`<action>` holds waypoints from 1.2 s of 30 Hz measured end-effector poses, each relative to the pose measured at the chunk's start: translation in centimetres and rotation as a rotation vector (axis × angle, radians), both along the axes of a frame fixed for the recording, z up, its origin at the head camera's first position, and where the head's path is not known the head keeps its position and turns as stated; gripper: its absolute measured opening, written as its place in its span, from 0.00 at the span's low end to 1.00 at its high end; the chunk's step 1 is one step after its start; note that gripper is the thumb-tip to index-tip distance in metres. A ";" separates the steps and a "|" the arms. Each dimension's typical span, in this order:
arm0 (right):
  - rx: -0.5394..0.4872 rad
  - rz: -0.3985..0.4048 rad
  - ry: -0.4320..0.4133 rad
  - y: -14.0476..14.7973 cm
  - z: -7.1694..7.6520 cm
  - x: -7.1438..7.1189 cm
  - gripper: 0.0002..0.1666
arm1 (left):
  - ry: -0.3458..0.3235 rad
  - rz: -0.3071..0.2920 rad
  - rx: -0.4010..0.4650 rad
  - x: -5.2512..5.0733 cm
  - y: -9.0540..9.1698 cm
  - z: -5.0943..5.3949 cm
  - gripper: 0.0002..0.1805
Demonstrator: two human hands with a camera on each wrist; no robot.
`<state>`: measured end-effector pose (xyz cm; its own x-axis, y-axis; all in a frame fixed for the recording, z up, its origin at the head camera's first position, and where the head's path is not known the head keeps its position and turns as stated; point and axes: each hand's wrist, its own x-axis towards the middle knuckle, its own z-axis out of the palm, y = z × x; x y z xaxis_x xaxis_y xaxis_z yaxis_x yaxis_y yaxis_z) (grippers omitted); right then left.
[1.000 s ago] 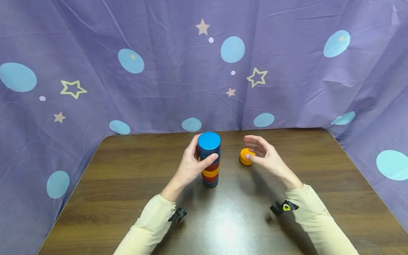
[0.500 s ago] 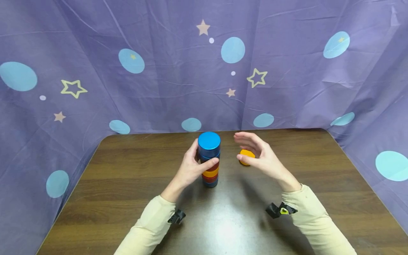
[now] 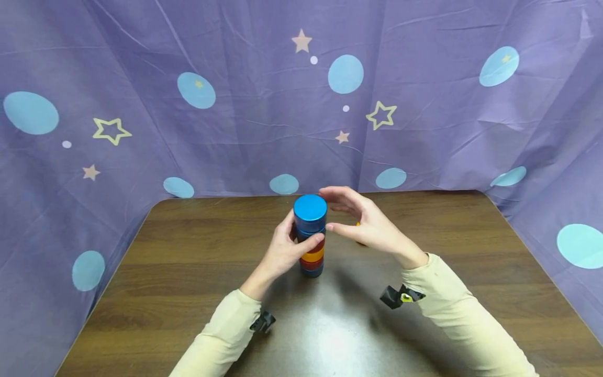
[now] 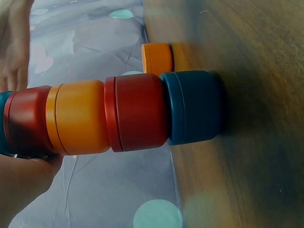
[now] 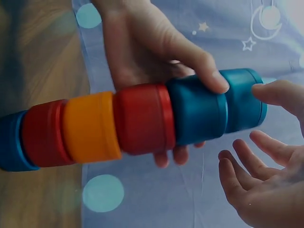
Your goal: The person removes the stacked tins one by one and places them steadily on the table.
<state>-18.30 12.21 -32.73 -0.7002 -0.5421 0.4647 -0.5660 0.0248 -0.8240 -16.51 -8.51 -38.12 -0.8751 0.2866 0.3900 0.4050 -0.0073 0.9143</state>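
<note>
The left hand (image 3: 281,250), near the centre of the frame, grips the upper part of an upright stack (image 3: 310,224) of six containers, its thumb laid across the front and its fingers wrapped round the far side. The right hand (image 3: 375,222), just right of centre, holds nothing; its thumb and fingers are spread in a wide curve whose tips lie at the right side of the top blue container (image 3: 310,207). Both forearms slant in from the bottom edge in cream sleeves (image 3: 214,335), with black wrist devices (image 3: 263,321) at the cuffs. From bottom to top the stack runs blue, red, orange, red, blue, blue, and its base stands on the table (image 3: 188,262), a brown wood-grain top with a bright glare at bottom centre. Purple cloth (image 3: 259,104) printed with pale blue spots and stars fills the upper frame and both sides. A lone orange container (image 4: 158,58), at upper centre of the left wrist view, is nearly covered by the right hand in the head view. The left wrist view cuts off the stack's top at its left edge; the right wrist view is slightly blurred. Whether the right fingertips touch the top container is hard to tell.
</note>
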 end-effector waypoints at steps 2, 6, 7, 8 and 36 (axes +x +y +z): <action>0.018 0.020 0.012 -0.4 0.5 -0.2 0.34 | 0.005 -0.004 0.001 0.0 0.0 0.0 0.34; 0.048 0.050 0.038 -0.9 1.4 -0.4 0.34 | 0.013 -0.006 -0.012 -0.1 0.0 0.0 0.33; 0.060 0.052 0.045 -1.1 1.6 -0.5 0.34 | 0.016 -0.005 -0.016 -0.1 -0.1 0.0 0.33; 0.073 0.057 0.048 -1.2 1.8 -0.5 0.35 | 0.018 -0.003 -0.022 -0.2 -0.1 0.0 0.33; 0.115 0.003 -0.009 -0.1 1.8 -1.3 0.33 | -0.007 -0.024 -0.057 -0.3 -0.4 -0.1 0.31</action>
